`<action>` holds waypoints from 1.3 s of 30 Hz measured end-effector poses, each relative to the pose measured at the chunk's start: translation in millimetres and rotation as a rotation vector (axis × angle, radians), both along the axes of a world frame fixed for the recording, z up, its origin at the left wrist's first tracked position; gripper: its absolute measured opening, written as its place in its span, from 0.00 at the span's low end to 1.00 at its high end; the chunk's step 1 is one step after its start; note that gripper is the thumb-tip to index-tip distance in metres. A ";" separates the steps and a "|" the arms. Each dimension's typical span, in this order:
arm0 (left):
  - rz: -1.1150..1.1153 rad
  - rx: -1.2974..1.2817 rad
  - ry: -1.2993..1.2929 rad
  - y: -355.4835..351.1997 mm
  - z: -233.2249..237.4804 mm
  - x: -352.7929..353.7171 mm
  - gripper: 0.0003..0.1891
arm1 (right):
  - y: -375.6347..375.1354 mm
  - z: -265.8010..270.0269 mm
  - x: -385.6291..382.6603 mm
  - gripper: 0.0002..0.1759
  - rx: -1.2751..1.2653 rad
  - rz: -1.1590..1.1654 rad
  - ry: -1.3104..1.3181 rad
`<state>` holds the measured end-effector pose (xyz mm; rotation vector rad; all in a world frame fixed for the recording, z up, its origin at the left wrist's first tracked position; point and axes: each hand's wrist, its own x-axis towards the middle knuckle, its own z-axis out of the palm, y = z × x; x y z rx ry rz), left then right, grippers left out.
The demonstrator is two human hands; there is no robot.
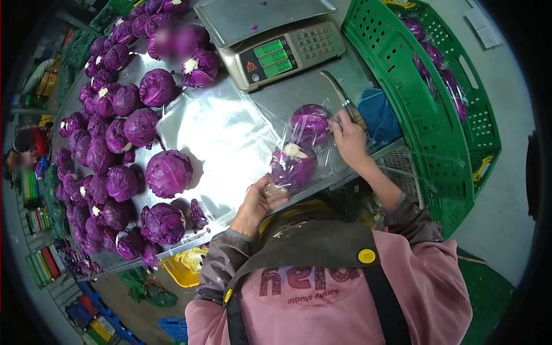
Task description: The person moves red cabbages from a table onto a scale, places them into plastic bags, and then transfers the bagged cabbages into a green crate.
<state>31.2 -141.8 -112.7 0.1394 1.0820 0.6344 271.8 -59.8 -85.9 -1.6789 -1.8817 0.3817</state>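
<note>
Right of centre in the frame, two purple cabbages (293, 168) under clear film (324, 150), on the desk (227, 167). Each roundish, no clear long axis of its own; as a pair, they line up from lower left to upper right. Nearer cabbage's pale stem end points up the frame, toward its neighbour. Left hand (256, 202) at the pair's lower-left end, closer to the body, fingers curled on film. Right hand (349, 138) beside the upper-right end, nearer the far cabbage (310, 122), pinching film; knife (354, 114) handle just beside its fingers.
</note>
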 end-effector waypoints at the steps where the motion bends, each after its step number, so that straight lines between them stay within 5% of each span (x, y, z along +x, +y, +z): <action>1: 0.066 -0.129 -0.031 1.2 3.7 2.2 0.18 | -3.4 -3.3 0.3 0.08 -0.051 -0.051 0.007; 4: 0.078 -0.119 -0.016 1.6 -9.1 -4.6 0.15 | -7.8 -4.8 3.8 0.05 -0.130 -0.133 -0.159; 6: -0.027 0.019 0.236 -0.6 15.1 -0.8 0.14 | -6.4 -6.9 2.6 0.06 -0.056 -0.117 -0.140; 8: 0.045 0.954 1.187 -5.2 38.4 12.5 0.16 | -5.2 -7.5 1.7 0.08 0.013 -0.110 -0.124; 10: 0.031 1.338 1.084 -8.6 42.2 22.5 0.25 | 1.5 -5.5 1.0 0.16 0.111 -0.002 -0.184; 12: -0.559 1.423 1.028 2.3 59.7 37.4 0.33 | 14.1 -23.0 6.0 0.20 0.231 0.093 -0.053; 14: -0.465 1.383 0.971 5.8 12.2 43.9 0.39 | 28.0 -35.4 7.5 0.19 0.183 0.163 0.271; 16: -0.381 1.257 0.892 13.8 14.4 46.0 0.42 | 34.9 -36.1 -0.4 0.20 -0.462 0.015 0.989; 18: -0.296 1.168 0.760 21.9 3.3 36.0 0.44 | 51.5 -65.5 -9.3 0.22 -0.503 0.152 1.195; 20: -0.214 0.839 0.516 30.8 38.6 36.5 0.45 | 60.5 -29.5 -17.1 0.25 -0.575 0.150 0.964; 23: -0.128 0.869 0.396 43.4 70.5 26.5 0.48 | 62.6 2.4 -2.7 0.28 -0.388 0.154 0.620; 27: -0.160 0.931 0.416 84.0 132.0 39.1 0.57 | 37.1 115.2 57.0 0.32 -0.213 0.043 0.324; 28: -0.200 1.115 0.226 105.3 122.6 33.9 0.49 | 29.9 148.1 77.5 0.33 -0.194 -0.002 0.231; 30: -0.165 0.942 0.051 123.5 169.1 67.5 0.35 | 19.9 199.6 126.2 0.36 -0.152 0.007 0.128; 33: -0.215 0.762 -0.412 178.5 205.6 147.1 0.25 | 10.6 233.8 200.7 0.43 -0.195 -0.076 0.200; 35: -0.258 0.629 -0.328 204.8 239.8 226.4 0.24 | 3.4 239.5 246.7 0.49 -0.348 -0.208 0.378; 36: -0.475 0.719 -0.348 214.0 246.8 255.9 0.26 | 1.8 230.9 270.0 0.52 -0.382 -0.273 0.465; 37: -0.466 0.748 -0.074 214.3 254.3 285.7 0.28 | 0.4 226.7 288.0 0.57 -0.453 -0.272 0.541; 38: -0.686 0.746 -0.307 241.1 239.3 310.8 0.29 | 0.7 212.6 306.4 0.57 -0.445 -0.272 0.538; 39: -0.711 0.750 -0.268 253.0 226.4 340.4 0.31 | 2.6 191.3 325.1 0.57 -0.526 -0.327 0.679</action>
